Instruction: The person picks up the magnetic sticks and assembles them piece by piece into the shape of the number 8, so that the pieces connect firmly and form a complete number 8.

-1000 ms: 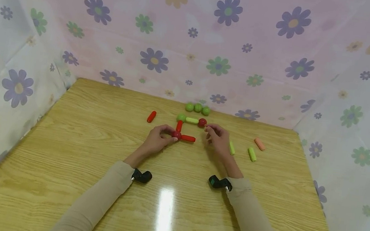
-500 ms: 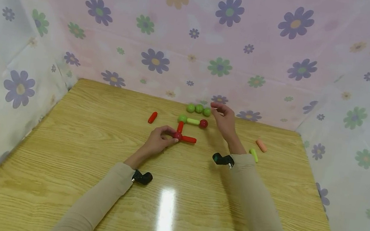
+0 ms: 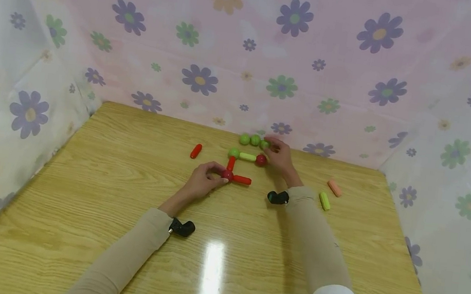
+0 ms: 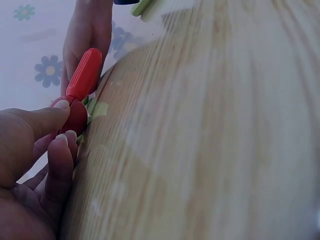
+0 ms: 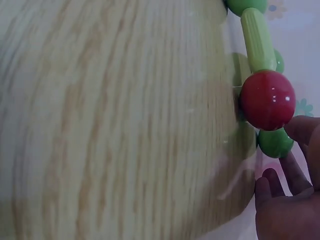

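Note:
My left hand [image 3: 202,181] pinches a dark red ball [image 3: 227,175] between thumb and fingers. From that ball a red stick [image 3: 242,180] points right and another red stick [image 3: 231,163] runs back to a green ball [image 3: 233,153]. A yellow-green stick [image 3: 247,157] joins the green ball to a second red ball [image 3: 261,160]. Behind that red ball, my right hand [image 3: 279,156] has thumb and fingers around a loose green ball [image 5: 276,144], the rightmost of a row. In the left wrist view, the free red stick [image 4: 86,74] tilts upward from the held ball.
Two more green balls [image 3: 249,139] sit in the row by the flowered backdrop [image 3: 246,60]. A loose red stick [image 3: 196,151] lies to the left. On the right are a yellow-green stick [image 3: 324,201] and an orange stick [image 3: 334,187] on the wooden table [image 3: 102,189].
My right hand has left the red ball at the end of the yellow-green stick, moved back, and come down on the rightmost green ball. The left hand keeps its hold.

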Demonstrator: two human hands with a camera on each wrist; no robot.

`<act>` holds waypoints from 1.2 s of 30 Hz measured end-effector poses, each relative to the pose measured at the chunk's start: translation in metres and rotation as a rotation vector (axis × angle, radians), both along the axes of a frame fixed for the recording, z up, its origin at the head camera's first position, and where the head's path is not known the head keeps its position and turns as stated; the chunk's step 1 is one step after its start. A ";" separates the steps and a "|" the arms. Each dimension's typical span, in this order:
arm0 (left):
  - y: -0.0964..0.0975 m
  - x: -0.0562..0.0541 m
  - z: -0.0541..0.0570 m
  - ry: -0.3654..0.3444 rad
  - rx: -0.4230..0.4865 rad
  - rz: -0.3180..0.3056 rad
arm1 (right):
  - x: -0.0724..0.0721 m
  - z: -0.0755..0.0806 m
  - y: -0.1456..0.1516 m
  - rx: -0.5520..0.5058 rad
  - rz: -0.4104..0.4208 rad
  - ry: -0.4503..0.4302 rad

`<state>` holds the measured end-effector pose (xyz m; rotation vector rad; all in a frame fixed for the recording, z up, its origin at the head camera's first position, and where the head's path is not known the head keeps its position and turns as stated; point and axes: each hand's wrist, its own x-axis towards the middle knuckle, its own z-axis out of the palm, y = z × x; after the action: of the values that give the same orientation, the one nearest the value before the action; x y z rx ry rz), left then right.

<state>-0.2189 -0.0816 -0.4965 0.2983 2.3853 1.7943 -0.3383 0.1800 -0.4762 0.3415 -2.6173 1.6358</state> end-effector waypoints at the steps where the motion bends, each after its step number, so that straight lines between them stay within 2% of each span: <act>1: 0.001 0.000 0.000 -0.001 -0.002 -0.002 | 0.001 -0.001 0.001 0.010 -0.003 0.014; 14: 0.007 0.004 0.004 0.039 -0.013 -0.014 | 0.014 0.002 0.011 0.029 -0.067 0.046; 19: 0.005 0.004 0.005 0.041 -0.021 -0.006 | 0.015 0.008 0.009 -0.033 -0.076 0.097; 23: 0.004 0.003 0.005 0.047 -0.021 0.001 | 0.021 0.017 0.004 -0.105 -0.123 0.090; 29: 0.004 0.000 0.002 0.050 -0.014 0.002 | 0.038 0.027 -0.008 -0.240 -0.201 0.025; 33: 0.004 0.000 0.000 0.049 -0.013 0.004 | 0.055 0.031 -0.015 -0.332 -0.187 -0.021; 36: 0.003 0.001 0.001 0.047 -0.012 0.008 | 0.070 0.034 -0.019 -0.338 -0.173 -0.050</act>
<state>-0.2182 -0.0787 -0.4956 0.3330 2.4313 1.7950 -0.2685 0.1607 -0.4420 0.0594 -2.2653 1.9965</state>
